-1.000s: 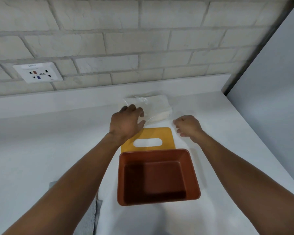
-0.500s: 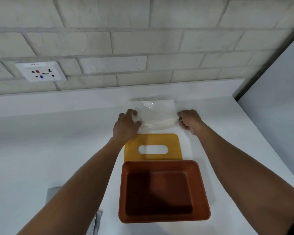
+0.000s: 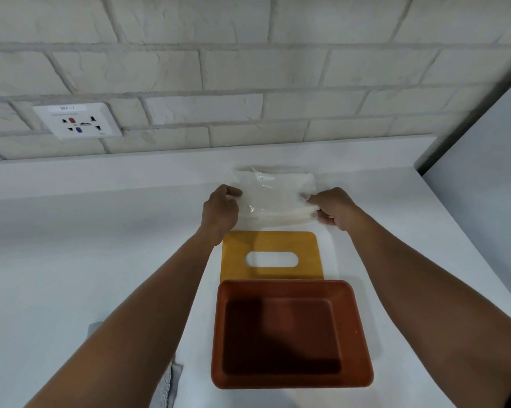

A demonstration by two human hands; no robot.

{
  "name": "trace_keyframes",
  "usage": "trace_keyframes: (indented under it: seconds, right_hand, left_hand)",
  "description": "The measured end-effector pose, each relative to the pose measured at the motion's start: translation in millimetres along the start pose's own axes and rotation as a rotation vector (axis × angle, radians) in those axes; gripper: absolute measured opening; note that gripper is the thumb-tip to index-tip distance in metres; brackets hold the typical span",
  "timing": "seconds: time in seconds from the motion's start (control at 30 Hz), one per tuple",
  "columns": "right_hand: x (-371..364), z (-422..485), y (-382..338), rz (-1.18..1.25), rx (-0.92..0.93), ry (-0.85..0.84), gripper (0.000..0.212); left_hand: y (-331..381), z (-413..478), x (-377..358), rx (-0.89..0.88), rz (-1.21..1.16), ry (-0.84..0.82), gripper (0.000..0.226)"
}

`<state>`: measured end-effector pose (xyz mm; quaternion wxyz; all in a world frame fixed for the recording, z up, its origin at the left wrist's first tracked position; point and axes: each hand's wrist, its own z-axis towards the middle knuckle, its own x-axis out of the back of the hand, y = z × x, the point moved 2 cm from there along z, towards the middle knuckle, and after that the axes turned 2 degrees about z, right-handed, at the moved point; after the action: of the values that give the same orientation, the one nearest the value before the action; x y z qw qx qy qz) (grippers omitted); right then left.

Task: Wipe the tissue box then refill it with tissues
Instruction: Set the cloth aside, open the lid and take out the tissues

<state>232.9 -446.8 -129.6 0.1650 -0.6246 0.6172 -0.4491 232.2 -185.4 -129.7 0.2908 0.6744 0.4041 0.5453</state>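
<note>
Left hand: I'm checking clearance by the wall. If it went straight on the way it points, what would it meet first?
The left hand grips the tissue pack, so that is first; beyond it, likely the white counter upstand, though depth is unclear.

Glossy, crinkled clear plastic film wraps the tissue pack [image 3: 273,198] of soft white paper at the back edge of the smooth white worktop [image 3: 72,260] — nearer lie a matt yellow lid [image 3: 239,254], a smooth matt reddish-brown plastic tissue box [image 3: 358,334] and grey cloth [image 3: 167,384] — behind, a rough white brick wall [image 3: 248,69].
</note>
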Motion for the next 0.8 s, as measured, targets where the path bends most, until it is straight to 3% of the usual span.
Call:
trace_keyframes:
  seconds: [0.13,0.27,0.47,0.63,0.8]
  right_hand:
    - [0,0,-1,-0.053,-0.045,-0.053,0.022]
    - [-1,0,4,0.000,-0.104,-0.099,0.023]
    - [0,1,7,0.148,-0.054,-0.184,0.031]
    - [2,-9,5,0.201,-0.136,-0.221,0.035]
    - [5,-20,1,0.287,-0.104,-0.293,0.037]
  left_hand:
    - [0,-1,-1,0.034,-0.259,0.030,0.057]
    - [2,-2,-3,0.135,-0.541,0.012,0.077]
    - [4,3,-3,0.260,-0.766,-0.073,0.039]
    - [0,2,-6,0.242,-0.853,-0.126,0.036]
    - [-1,0,-3,0.202,-0.994,-0.251,0.042]
